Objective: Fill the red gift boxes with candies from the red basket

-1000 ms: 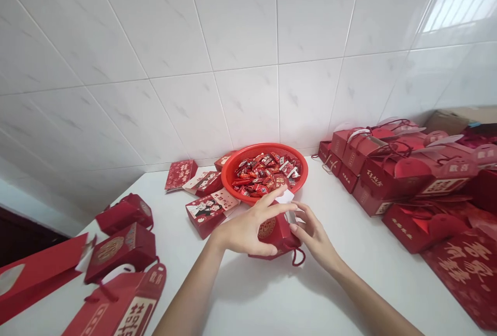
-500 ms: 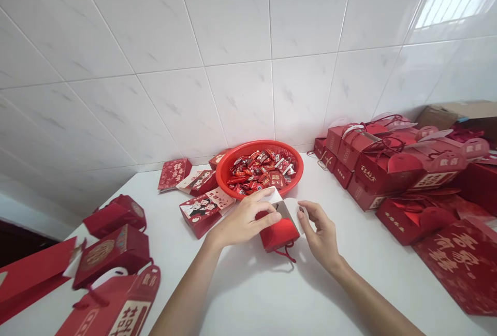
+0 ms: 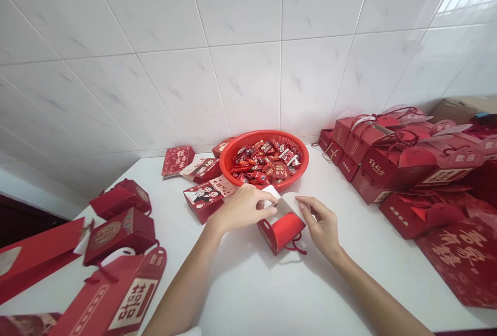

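A small red paper gift box point(image 3: 285, 231) stands on the white table in front of me, its top open and its pale inside showing. A dark red cord hangs from its near side. My left hand point(image 3: 244, 209) grips the box at its left and back edge, thumb and fingers curled over a white flap. At the right edge, my right hand point(image 3: 320, 222) pinches another white flap between thumb and fingers. Just behind the box is a red plastic basket point(image 3: 305, 162), filled with wrapped candies point(image 3: 267, 162). The bottom of the box cannot be seen into.
Stacked red gift boxes point(image 3: 396, 165) fill the right side, with a flat red printed bag point(image 3: 462, 258) nearer me. Several boxes point(image 3: 120, 235) and a red bag point(image 3: 39, 253) lie at the left. Printed boxes point(image 3: 205, 196) sit left of the basket. A tiled wall point(image 3: 244, 87) closes the back.
The near red flap has folded outward, showing more of the box's inside. Both hands stay on the box, and the view has tilted down a little.
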Available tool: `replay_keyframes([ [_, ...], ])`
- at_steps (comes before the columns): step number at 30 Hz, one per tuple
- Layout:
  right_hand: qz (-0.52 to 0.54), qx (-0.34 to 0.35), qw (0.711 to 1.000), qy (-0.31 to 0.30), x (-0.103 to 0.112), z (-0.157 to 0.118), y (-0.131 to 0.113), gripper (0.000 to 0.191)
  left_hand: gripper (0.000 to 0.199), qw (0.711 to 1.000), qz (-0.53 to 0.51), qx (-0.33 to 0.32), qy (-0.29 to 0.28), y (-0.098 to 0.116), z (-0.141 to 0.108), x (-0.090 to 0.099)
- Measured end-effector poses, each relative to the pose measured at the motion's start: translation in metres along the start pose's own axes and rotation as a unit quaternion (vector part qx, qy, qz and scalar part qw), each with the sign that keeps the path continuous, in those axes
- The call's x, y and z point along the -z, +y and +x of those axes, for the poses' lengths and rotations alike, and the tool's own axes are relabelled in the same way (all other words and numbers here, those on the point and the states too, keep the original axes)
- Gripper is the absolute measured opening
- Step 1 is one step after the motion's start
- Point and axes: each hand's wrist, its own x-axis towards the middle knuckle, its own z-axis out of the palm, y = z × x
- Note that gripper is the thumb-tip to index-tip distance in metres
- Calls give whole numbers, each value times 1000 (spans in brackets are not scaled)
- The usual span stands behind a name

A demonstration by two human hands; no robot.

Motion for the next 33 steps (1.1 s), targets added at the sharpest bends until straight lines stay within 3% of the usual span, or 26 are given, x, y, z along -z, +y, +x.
replay_keyframes([
  [5, -8, -50, 999, -11, 2, 4, 1, 32, 72, 997, 2, 9, -73, -5, -12, 11],
  [8, -34, -78, 996, -32, 3, 6, 2, 35, 85, 995, -9, 12, -103, -2, -18, 8],
  [13, -81, -67, 993, -57, -2, 6, -6, 30, 89, 991, -9, 36, -128, 5, -21, 0],
  [22, -258, -112, 947, -154, -14, 4, -27, 38, 65, 991, 17, 6, -133, 26, -21, -16],
  [29, -215, -99, 944, -228, -5, 8, -34, 37, 80, 991, 23, 16, -132, 36, -24, -22],
  [33, -206, -69, 951, -221, -8, 6, -32, 43, 96, 990, 40, 26, -134, 36, -24, -27],
])
